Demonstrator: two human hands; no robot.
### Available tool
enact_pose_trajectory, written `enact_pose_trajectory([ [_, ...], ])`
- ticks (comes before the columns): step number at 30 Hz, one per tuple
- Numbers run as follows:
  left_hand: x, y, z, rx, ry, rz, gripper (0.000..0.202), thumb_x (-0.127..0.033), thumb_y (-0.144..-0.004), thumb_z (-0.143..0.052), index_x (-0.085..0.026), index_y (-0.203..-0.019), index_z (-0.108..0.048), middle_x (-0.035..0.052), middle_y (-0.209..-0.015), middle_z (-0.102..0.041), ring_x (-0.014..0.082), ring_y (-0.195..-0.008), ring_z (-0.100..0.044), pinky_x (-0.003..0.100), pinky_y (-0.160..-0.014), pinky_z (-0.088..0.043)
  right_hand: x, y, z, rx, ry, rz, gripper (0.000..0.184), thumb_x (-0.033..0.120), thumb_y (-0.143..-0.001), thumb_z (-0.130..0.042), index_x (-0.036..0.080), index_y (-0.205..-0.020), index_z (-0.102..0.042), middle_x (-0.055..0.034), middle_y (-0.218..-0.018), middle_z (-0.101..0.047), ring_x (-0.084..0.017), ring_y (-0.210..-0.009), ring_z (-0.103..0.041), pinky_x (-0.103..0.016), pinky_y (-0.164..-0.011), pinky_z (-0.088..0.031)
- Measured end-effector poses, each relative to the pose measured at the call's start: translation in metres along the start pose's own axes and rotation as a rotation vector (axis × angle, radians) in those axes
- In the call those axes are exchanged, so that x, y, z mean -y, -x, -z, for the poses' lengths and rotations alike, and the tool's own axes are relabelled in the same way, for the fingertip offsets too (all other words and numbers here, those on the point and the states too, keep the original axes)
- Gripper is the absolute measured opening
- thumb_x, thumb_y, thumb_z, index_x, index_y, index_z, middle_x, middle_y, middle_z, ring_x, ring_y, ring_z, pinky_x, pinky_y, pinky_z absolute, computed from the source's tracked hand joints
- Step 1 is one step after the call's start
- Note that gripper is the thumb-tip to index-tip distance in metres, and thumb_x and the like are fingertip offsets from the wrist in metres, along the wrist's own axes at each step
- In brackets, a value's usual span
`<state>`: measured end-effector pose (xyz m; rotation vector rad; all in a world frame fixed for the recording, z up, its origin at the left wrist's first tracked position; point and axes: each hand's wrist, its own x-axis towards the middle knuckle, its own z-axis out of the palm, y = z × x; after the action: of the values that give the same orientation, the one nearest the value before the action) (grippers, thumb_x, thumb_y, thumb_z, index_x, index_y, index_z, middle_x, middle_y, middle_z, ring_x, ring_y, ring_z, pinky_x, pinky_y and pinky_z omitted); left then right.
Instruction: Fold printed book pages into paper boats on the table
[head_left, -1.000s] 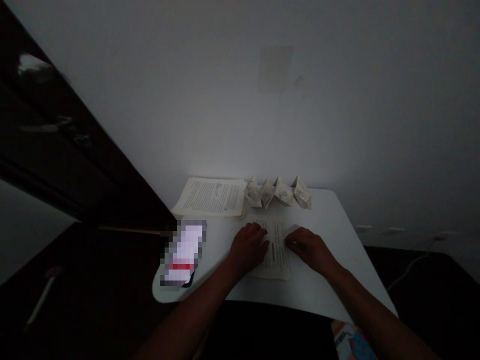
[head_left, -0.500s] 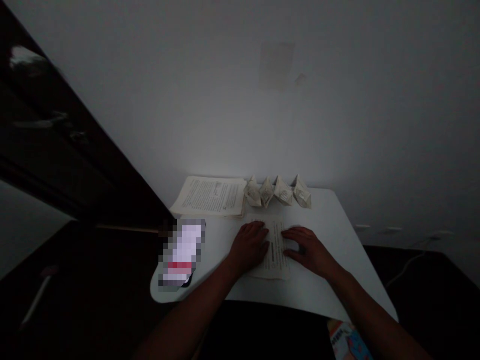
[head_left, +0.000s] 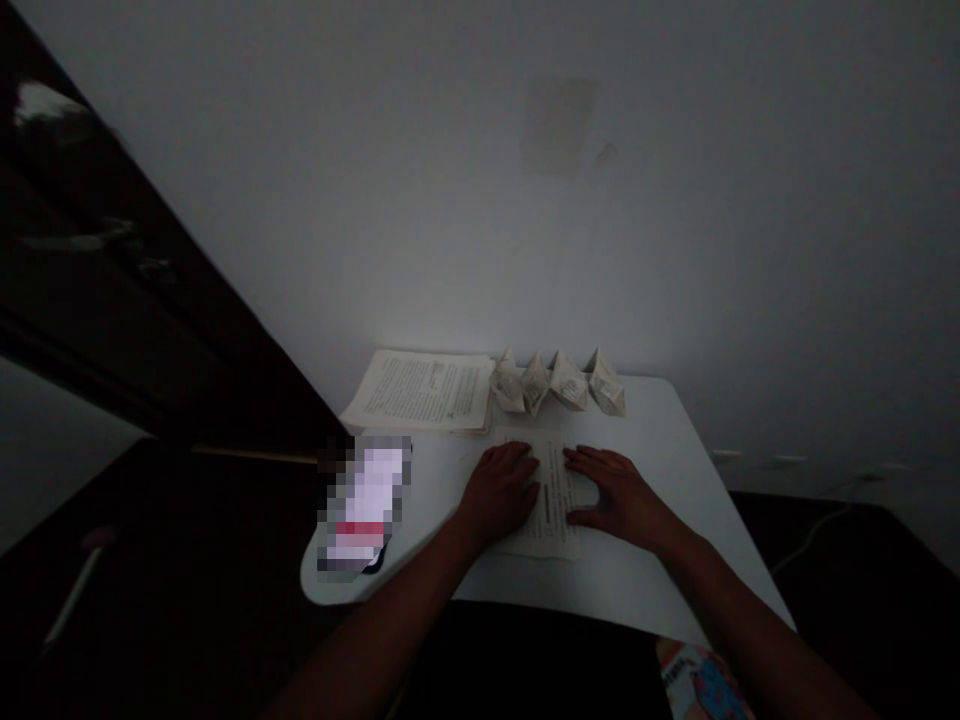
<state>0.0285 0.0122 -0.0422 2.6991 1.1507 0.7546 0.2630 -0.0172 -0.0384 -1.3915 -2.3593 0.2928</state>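
Note:
A printed sheet of paper (head_left: 551, 535) lies flat on the white table (head_left: 630, 590), in front of me. My left hand (head_left: 501, 492) rests on the left part of the sheet, fingers stretched out and covering some of the print. At the sheet's right edge, my right hand (head_left: 619, 495) touches the paper with its fingertips, the thumb spread away from the fingers. Behind the sheet stand several folded paper boats (head_left: 568, 385) in a row, made of printed paper.
A stack of printed sheets (head_left: 424, 390) lies at the back left against the wall (head_left: 420, 200). Nearer, a phone (head_left: 371, 500) with a lit, blurred screen lies at the table's left edge. A dark door (head_left: 135, 260) stands left. A colourful printed item (head_left: 697, 680) shows below the table's front edge.
The thumb and fingers of my right hand have spread slightly wider at the sheet's edge. My left hand stays in place on the paper. The view has shifted a little.

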Motion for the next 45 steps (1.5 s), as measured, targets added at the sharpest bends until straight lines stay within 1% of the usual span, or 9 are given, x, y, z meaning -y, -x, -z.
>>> enact_pose_trajectory([
  [6, 0.0, 0.0, -0.001, -0.021, 0.008, -0.001, 0.03, -0.026, -0.081, -0.052, -0.018, -0.11, -0.056, 0.0123, -0.122, -0.053, 0.0248, -0.115, -0.047, 0.044, -0.096, -0.038, 0.0, -0.006, 0.004, 0.085, 0.032, -0.027, 0.094, 0.064, -0.054, -0.068, 0.022, -0.133, -0.04, -0.0097, -0.141, -0.039, -0.03, -0.128, -0.034, -0.049, -0.104, -0.024],
  [16, -0.002, -0.001, 0.003, -0.001, -0.005, 0.01, 0.03, -0.026, -0.081, -0.052, -0.018, -0.11, -0.057, 0.0121, -0.123, -0.052, 0.024, -0.114, -0.048, 0.043, -0.097, -0.037, -0.001, -0.015, 0.003, 0.201, 0.065, -0.04, 0.12, 0.07, -0.043, -0.068, 0.016, -0.141, -0.025, -0.0156, -0.148, -0.019, -0.034, -0.134, -0.019, -0.051, -0.107, -0.012],
  [21, -0.001, 0.0, 0.002, 0.006, -0.002, 0.015, 0.029, -0.026, -0.081, -0.052, -0.018, -0.109, -0.057, 0.0116, -0.123, -0.053, 0.0234, -0.115, -0.047, 0.042, -0.098, -0.037, 0.001, -0.015, 0.001, 0.229, 0.082, 0.002, 0.124, 0.065, -0.042, -0.072, 0.016, -0.143, -0.019, -0.0192, -0.149, -0.012, -0.037, -0.136, -0.01, -0.055, -0.107, -0.007],
  [25, 0.0, 0.0, 0.001, -0.01, 0.006, 0.012, 0.03, -0.024, -0.081, -0.052, -0.019, -0.109, -0.057, 0.0113, -0.123, -0.053, 0.0242, -0.115, -0.047, 0.044, -0.096, -0.038, 0.003, -0.015, 0.0, 0.243, 0.095, 0.011, 0.124, 0.062, -0.042, -0.073, 0.019, -0.143, -0.017, -0.0183, -0.15, -0.005, -0.038, -0.136, -0.006, -0.056, -0.106, -0.005],
  [32, 0.0, 0.0, 0.001, 0.004, -0.001, 0.007, 0.029, -0.024, -0.081, -0.053, -0.018, -0.109, -0.057, 0.0116, -0.123, -0.053, 0.0243, -0.115, -0.047, 0.042, -0.097, -0.038, 0.004, -0.017, -0.001, 0.214, 0.062, -0.022, 0.128, 0.063, -0.038, -0.074, 0.019, -0.143, -0.016, -0.0186, -0.15, -0.006, -0.038, -0.136, -0.007, -0.056, -0.106, -0.007],
  [35, 0.0, 0.0, 0.001, -0.001, 0.003, 0.006, 0.028, -0.024, -0.081, -0.053, -0.018, -0.108, -0.057, 0.0116, -0.123, -0.052, 0.0243, -0.115, -0.047, 0.043, -0.097, -0.038, 0.003, -0.021, -0.004, 0.12, 0.028, -0.087, 0.118, 0.065, -0.046, -0.071, 0.019, -0.142, -0.019, -0.0184, -0.148, -0.018, -0.034, -0.136, -0.015, -0.054, -0.106, -0.013],
  [38, 0.0, 0.0, 0.001, -0.01, 0.012, 0.005, 0.028, -0.024, -0.08, -0.053, -0.018, -0.107, -0.057, 0.0117, -0.122, -0.053, 0.0242, -0.114, -0.047, 0.044, -0.096, -0.038, 0.001, -0.024, -0.006, 0.011, -0.007, -0.111, 0.086, 0.056, -0.069, -0.061, 0.019, -0.139, -0.027, -0.016, -0.141, -0.035, -0.029, -0.131, -0.029, -0.051, -0.106, -0.021],
  [40, 0.0, 0.0, 0.001, -0.011, 0.016, 0.003, 0.028, -0.023, -0.08, -0.053, -0.018, -0.107, -0.057, 0.0117, -0.122, -0.053, 0.0241, -0.114, -0.048, 0.043, -0.096, -0.038, 0.0, -0.026, -0.007, -0.054, -0.046, -0.123, 0.067, 0.048, -0.077, -0.055, 0.018, -0.133, -0.036, -0.0154, -0.135, -0.044, -0.028, -0.127, -0.037, -0.049, -0.104, -0.026],
  [45, 0.0, -0.001, 0.001, 0.003, 0.015, 0.011, 0.028, -0.024, -0.08, -0.053, -0.019, -0.107, -0.057, 0.0112, -0.121, -0.054, 0.024, -0.114, -0.048, 0.044, -0.096, -0.038, 0.002, -0.037, -0.007, -0.202, -0.345, -0.234, 0.045, 0.037, -0.079, -0.055, 0.022, -0.12, -0.046, -0.011, -0.119, -0.058, -0.023, -0.111, -0.054, -0.043, -0.096, -0.041],
])
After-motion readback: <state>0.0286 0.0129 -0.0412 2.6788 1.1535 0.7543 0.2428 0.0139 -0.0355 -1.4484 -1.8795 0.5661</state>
